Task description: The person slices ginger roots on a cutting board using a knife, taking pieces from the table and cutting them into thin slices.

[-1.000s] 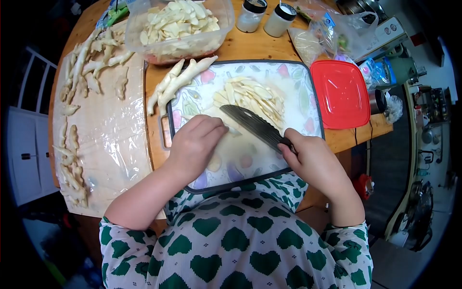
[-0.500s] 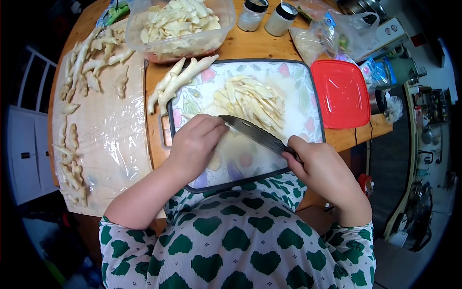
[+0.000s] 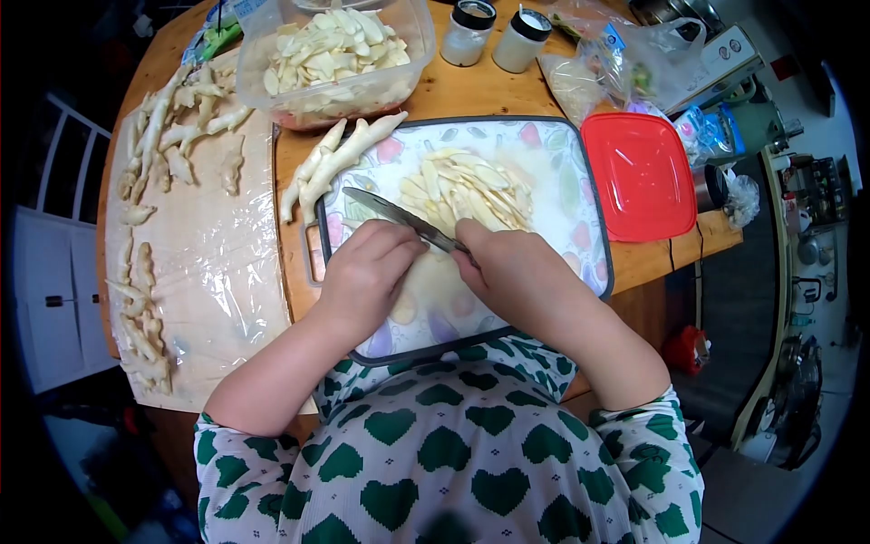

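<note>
My right hand (image 3: 521, 267) is closed on the handle of a dark-bladed knife (image 3: 390, 213), its blade pointing to the upper left. Beside the blade, my left hand (image 3: 367, 267) rests on the patterned cutting board (image 3: 562, 199) with its fingers bent together; what they hold, if anything, is hidden. Pale ginger slices (image 3: 471, 186) lie in a pile just beyond the knife. A whole ginger root (image 3: 340, 159) lies across the board's upper left corner.
At the back stands a clear tub (image 3: 421, 54) of slices, with two jars (image 3: 468, 41) to its right. A red lid (image 3: 639, 177) lies right of the board. Ginger roots (image 3: 145, 331) line a plastic-covered board (image 3: 222, 281) on the left.
My right hand and the knife have moved left, so the blade now reaches past my left hand's fingers. My left hand has barely moved.
</note>
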Tool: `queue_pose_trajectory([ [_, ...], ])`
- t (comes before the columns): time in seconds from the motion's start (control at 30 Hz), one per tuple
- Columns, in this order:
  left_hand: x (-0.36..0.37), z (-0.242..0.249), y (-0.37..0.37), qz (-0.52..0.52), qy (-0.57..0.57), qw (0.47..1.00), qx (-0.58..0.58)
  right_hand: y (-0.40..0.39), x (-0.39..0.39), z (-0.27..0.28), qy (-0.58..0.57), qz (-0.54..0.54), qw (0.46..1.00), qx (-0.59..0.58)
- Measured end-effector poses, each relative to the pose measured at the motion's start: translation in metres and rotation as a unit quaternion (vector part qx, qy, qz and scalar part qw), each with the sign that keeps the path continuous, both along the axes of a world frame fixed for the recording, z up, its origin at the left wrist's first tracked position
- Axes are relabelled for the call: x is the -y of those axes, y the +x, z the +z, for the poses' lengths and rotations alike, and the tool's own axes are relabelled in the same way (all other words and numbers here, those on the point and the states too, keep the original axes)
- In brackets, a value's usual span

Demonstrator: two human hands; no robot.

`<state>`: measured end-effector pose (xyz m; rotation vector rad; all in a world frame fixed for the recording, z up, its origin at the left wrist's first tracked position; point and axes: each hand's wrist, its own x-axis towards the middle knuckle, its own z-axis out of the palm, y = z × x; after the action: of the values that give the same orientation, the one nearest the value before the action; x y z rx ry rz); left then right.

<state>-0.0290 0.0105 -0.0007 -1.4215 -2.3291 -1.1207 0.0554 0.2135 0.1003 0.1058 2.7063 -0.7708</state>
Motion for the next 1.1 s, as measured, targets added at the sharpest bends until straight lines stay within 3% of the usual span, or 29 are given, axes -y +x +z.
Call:
queue_pose_trajectory([
  [0.3,0.0,0.001,-0.001,0.0,0.006,1.0,-0.004,0.046,-0.035,0.02,0.014,-0.084,0.996,0.023],
  [0.4,0.0,0.003,-0.001,0.0,0.003,1.0,-0.013,0.048,-0.027,0.026,0.01,-0.042,0.999,-0.023],
  [0.7,0.0,0.002,0.0,0.004,0.0,1.0,-0.02,0.055,-0.025,0.043,0.048,-0.017,0.998,0.027],
  [1.1,0.0,0.001,-0.003,0.0,0.004,1.0,-0.015,0.008,-0.004,0.002,0.003,-0.017,1.0,0.001],
])
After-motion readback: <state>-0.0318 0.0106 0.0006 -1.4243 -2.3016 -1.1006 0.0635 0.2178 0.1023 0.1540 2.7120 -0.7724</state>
